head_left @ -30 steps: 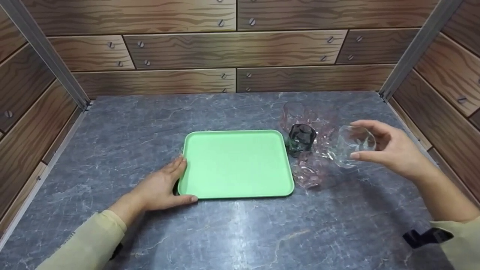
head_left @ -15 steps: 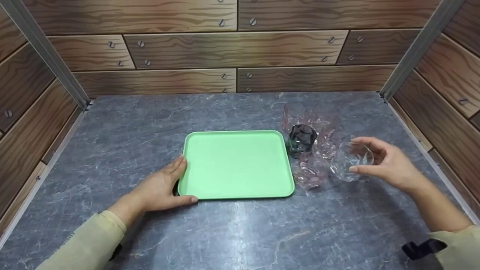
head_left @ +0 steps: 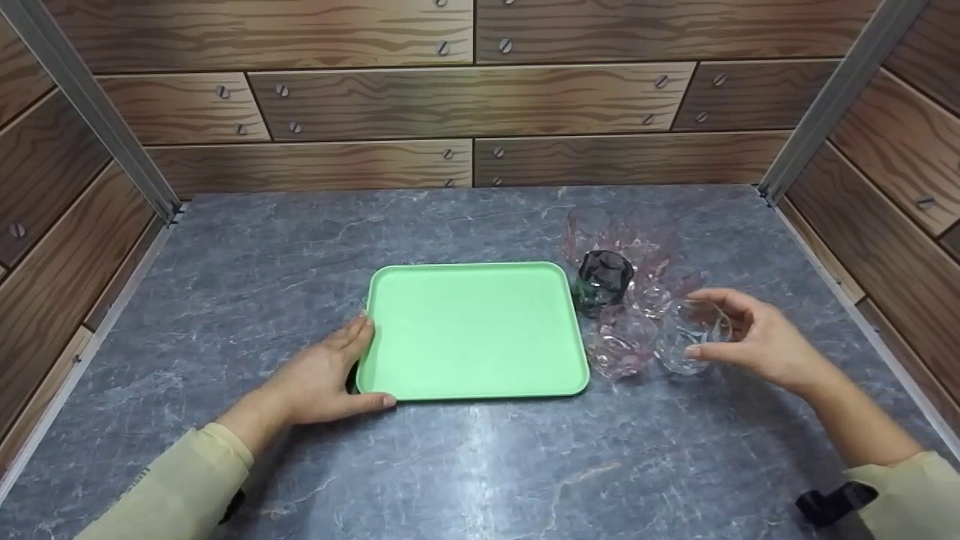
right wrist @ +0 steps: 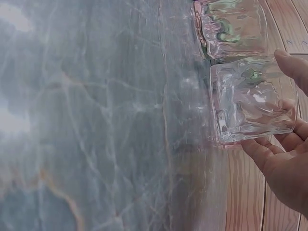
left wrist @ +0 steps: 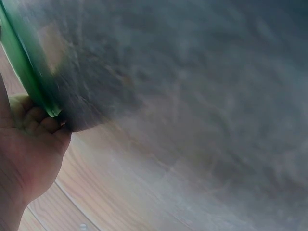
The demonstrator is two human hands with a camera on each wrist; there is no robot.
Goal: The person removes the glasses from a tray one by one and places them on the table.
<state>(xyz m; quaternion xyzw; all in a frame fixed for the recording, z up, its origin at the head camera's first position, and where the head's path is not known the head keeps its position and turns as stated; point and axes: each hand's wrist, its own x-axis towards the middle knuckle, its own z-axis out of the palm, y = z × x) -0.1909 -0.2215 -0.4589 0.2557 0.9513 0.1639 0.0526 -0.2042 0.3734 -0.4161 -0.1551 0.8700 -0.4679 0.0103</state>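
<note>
A light green rectangular tray (head_left: 472, 330) lies flat on the table. My left hand (head_left: 319, 379) holds its near left corner, fingers at the left edge and thumb along the front edge. In the left wrist view, the fingers (left wrist: 48, 125) bend at the tray's green edge (left wrist: 24, 62). Between thumb and fingers, my right hand (head_left: 765, 341) grips a clear drinking glass (head_left: 686, 349), upright at the table. The right wrist view shows this glass (right wrist: 252, 101) beside a pink-tinted glass (right wrist: 236, 29), its base close to the tabletop.
Right of the tray stands a dark grey glass (head_left: 604, 281), with a pink glass (head_left: 619, 345) in front of it. Several more pinkish transparent glasses (head_left: 589, 232) cluster behind, overlapping in view. Wood-patterned panels (head_left: 472, 105) wall the grey marbled table (head_left: 300, 232) at back and sides.
My right hand has brought the clear glass down and toward me, slightly left, to a place beside the front pink glass. The left hand and the tray have stayed put.
</note>
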